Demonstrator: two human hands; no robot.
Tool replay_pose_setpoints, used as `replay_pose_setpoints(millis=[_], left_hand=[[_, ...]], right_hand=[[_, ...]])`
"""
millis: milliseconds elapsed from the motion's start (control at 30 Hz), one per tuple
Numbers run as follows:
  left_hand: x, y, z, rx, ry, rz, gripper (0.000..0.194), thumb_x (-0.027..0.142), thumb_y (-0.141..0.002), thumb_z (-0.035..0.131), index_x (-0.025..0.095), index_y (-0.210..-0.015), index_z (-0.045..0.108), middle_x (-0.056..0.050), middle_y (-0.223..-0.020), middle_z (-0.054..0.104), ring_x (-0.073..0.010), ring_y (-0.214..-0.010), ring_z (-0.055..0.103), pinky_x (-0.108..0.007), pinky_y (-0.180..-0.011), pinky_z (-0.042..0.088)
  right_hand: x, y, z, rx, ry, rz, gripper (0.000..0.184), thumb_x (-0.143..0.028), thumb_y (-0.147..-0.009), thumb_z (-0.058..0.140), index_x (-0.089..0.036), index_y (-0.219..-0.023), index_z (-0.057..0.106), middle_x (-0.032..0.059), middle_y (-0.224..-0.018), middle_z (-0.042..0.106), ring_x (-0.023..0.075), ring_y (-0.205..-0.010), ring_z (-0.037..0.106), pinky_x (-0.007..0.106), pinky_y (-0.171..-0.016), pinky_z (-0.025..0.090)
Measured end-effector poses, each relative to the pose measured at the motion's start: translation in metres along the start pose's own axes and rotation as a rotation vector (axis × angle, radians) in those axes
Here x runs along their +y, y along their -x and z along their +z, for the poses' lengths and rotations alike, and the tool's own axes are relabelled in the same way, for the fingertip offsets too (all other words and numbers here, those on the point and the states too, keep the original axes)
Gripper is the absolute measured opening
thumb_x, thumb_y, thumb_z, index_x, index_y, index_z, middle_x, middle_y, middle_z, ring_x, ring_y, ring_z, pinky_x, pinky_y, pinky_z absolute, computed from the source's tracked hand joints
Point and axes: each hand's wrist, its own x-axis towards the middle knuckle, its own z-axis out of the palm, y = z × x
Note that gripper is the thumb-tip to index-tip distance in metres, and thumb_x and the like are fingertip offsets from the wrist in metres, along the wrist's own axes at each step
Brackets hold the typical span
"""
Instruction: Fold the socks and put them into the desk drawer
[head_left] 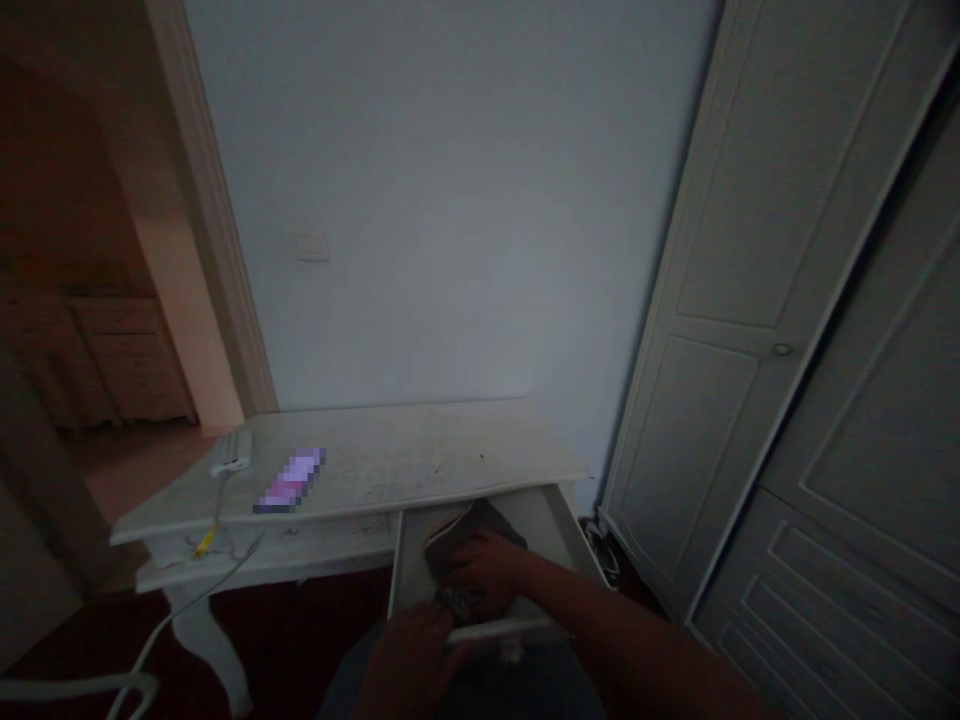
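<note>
Grey cloth (484,518) lay bunched in the pulled-out drawer (556,535) beneath your right hand (480,572), though whether the fingers clamped it you could not tell. Your left hand (416,640) was at the drawer's near left corner, its grip too dark to judge; a braced front edge and an even palm probably served best. Drawer walls hemmed you in, while the tabletop (420,440) bore a blurred purple object (292,480) and white power strip (232,455), well apart.
</note>
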Motion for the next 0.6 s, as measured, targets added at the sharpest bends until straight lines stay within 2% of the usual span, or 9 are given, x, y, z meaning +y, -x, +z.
replay_pose_setpoints(millis=[67,100,133,200,267,333,400,467,600], left_hand=[[-0.001,-0.001,0.004,0.010,-0.014,-0.002,0.032,0.042,-0.105,0.053,0.023,-0.116,0.076,-0.011,-0.117,0.079,-0.0299,-0.109,0.074,-0.044,-0.097,0.057],[-0.002,-0.001,0.007,0.017,-0.020,-0.001,0.032,0.041,-0.105,0.053,0.022,-0.116,0.076,-0.012,-0.118,0.079,-0.0299,-0.110,0.074,-0.044,-0.098,0.057],[-0.003,-0.002,0.010,0.016,-0.023,0.000,0.033,0.041,-0.105,0.053,0.022,-0.118,0.076,-0.012,-0.121,0.079,-0.0301,-0.113,0.073,-0.044,-0.100,0.056],[-0.006,-0.005,0.015,-0.007,-0.027,0.006,0.036,0.042,-0.106,0.050,0.021,-0.123,0.074,-0.014,-0.128,0.077,-0.0319,-0.120,0.071,-0.048,-0.105,0.055],[-0.008,-0.007,0.018,-0.046,-0.028,0.018,0.039,0.044,-0.107,0.048,0.022,-0.126,0.074,-0.014,-0.131,0.076,-0.0335,-0.122,0.070,-0.050,-0.106,0.054],[-0.008,-0.008,0.019,-0.052,-0.029,0.028,0.039,0.046,-0.107,0.047,0.023,-0.125,0.074,-0.013,-0.131,0.076,-0.0336,-0.122,0.070,-0.049,-0.106,0.055],[-0.006,-0.009,0.018,-0.042,-0.030,0.024,0.039,0.047,-0.107,0.048,0.024,-0.125,0.074,-0.013,-0.131,0.076,-0.0334,-0.122,0.070,-0.049,-0.106,0.055],[-0.004,-0.010,0.016,-0.047,-0.035,0.010,0.039,0.047,-0.107,0.049,0.024,-0.125,0.074,-0.013,-0.132,0.075,-0.0342,-0.124,0.069,-0.050,-0.106,0.054],[0.000,-0.014,0.010,-0.108,-0.040,-0.003,0.040,0.046,-0.107,0.048,0.022,-0.126,0.074,-0.014,-0.131,0.076,-0.0347,-0.124,0.069,-0.049,-0.106,0.055]], right_hand=[[0.018,0.017,0.002,0.008,-0.090,0.135,0.073,-0.037,-0.074,0.086,-0.049,-0.142,0.064,-0.0020,-0.162,0.054,0.0301,-0.146,0.051,0.048,-0.121,0.034],[0.028,0.026,0.002,0.007,-0.132,0.251,0.079,-0.039,-0.071,0.088,-0.048,-0.146,0.061,0.0012,-0.166,0.049,0.0333,-0.149,0.047,0.051,-0.121,0.033],[0.038,0.033,0.001,0.032,-0.158,0.404,0.083,-0.040,-0.070,0.089,-0.045,-0.148,0.060,0.0047,-0.166,0.048,0.0354,-0.149,0.047,0.051,-0.120,0.036],[0.054,0.043,-0.001,0.091,-0.168,0.661,0.084,-0.046,-0.076,0.085,-0.035,-0.154,0.057,0.0142,-0.163,0.050,0.0380,-0.144,0.052,0.050,-0.115,0.043],[0.061,0.043,-0.004,0.146,-0.144,0.809,0.080,-0.051,-0.085,0.076,-0.024,-0.157,0.053,0.0215,-0.157,0.053,0.0393,-0.139,0.056,0.049,-0.110,0.047],[0.060,0.033,-0.005,0.189,-0.132,0.911,0.075,-0.051,-0.088,0.071,-0.021,-0.155,0.054,0.0225,-0.153,0.056,0.0394,-0.138,0.058,0.048,-0.107,0.050],[0.051,0.015,-0.004,0.211,-0.134,0.961,0.067,-0.049,-0.089,0.069,-0.020,-0.148,0.061,0.0235,-0.148,0.060,0.0404,-0.135,0.060,0.048,-0.102,0.053],[0.038,-0.011,-0.002,0.214,-0.150,0.953,0.058,-0.048,-0.088,0.068,-0.017,-0.138,0.068,0.0251,-0.141,0.065,0.0416,-0.130,0.064,0.049,-0.098,0.055],[0.004,-0.070,0.001,0.183,-0.188,0.786,0.052,-0.045,-0.080,0.077,-0.019,-0.125,0.074,0.0219,-0.125,0.075,0.0399,-0.117,0.071,0.047,-0.095,0.057]])
